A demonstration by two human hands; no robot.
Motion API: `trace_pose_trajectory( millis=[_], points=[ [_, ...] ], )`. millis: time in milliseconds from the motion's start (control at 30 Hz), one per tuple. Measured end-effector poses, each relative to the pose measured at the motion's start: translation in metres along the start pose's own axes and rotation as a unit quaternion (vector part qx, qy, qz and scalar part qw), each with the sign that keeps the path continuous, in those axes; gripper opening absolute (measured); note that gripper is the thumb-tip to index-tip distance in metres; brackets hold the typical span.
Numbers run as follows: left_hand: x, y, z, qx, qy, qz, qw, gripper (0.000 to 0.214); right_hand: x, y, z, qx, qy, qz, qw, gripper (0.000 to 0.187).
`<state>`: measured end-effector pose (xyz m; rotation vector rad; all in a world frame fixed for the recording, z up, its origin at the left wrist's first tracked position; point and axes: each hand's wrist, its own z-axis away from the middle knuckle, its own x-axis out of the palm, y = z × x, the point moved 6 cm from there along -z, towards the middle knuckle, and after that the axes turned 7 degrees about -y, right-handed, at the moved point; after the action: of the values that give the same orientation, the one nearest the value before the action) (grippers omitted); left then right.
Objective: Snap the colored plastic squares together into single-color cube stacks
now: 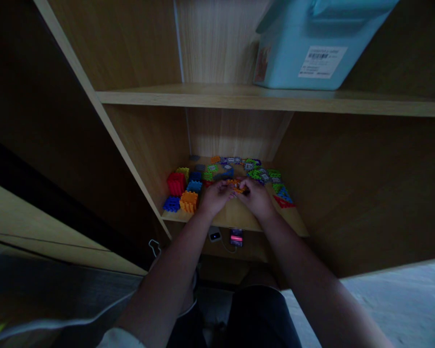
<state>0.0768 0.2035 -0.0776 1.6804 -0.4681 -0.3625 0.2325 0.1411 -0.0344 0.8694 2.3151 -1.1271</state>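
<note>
Over the middle of the lower shelf, my left hand (216, 195) and my right hand (255, 194) meet around some orange interlocking plastic pieces (235, 184). Fingers of both hands are closed on them; the exact shape is partly hidden. Left of my left hand stand cubes built from such pieces: an orange cube (189, 201) and a red cube (176, 183), with dark blue pieces (171, 204) and lighter blue pieces (195, 186) by them. Flat loose pieces in green (254, 174), grey, blue and purple lie behind my hands. Red pieces (284, 202) lie to the right.
A light blue plastic bin (311, 53) with a label sits on the upper shelf (217, 97). Wooden side walls enclose the lower shelf. Beneath its front edge are a lit phone (236, 237) and a small white device (214, 235) with a cable.
</note>
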Motion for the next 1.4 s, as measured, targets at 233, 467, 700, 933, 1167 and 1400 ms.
trace_pose_trajectory(
  millis=[233,467,700,933,1167,1400],
  points=[
    [-0.006,0.006,0.002,0.017,0.032,-0.001,0.999,0.016,0.001,-0.010,-0.002,-0.040,-0.011,-0.012,0.999,0.021],
    [-0.011,0.005,0.002,0.005,0.066,-0.007,0.998,0.008,-0.003,-0.003,-0.001,-0.006,0.026,-0.019,0.999,0.022],
    [-0.011,0.004,0.002,-0.003,0.071,-0.003,0.997,0.007,-0.011,-0.010,0.003,0.002,0.046,-0.026,0.999,0.033],
    [-0.009,0.005,0.003,0.002,0.057,0.008,0.998,0.011,0.002,-0.005,0.003,0.013,0.003,-0.099,0.995,0.043],
    [-0.008,0.005,0.001,0.011,0.045,0.009,0.999,0.014,-0.001,-0.008,0.000,0.000,0.014,-0.031,0.999,0.029],
    [-0.008,0.006,0.001,0.024,0.043,-0.006,0.999,0.022,0.002,-0.004,0.001,0.036,-0.003,-0.033,0.999,0.028]
  ],
)
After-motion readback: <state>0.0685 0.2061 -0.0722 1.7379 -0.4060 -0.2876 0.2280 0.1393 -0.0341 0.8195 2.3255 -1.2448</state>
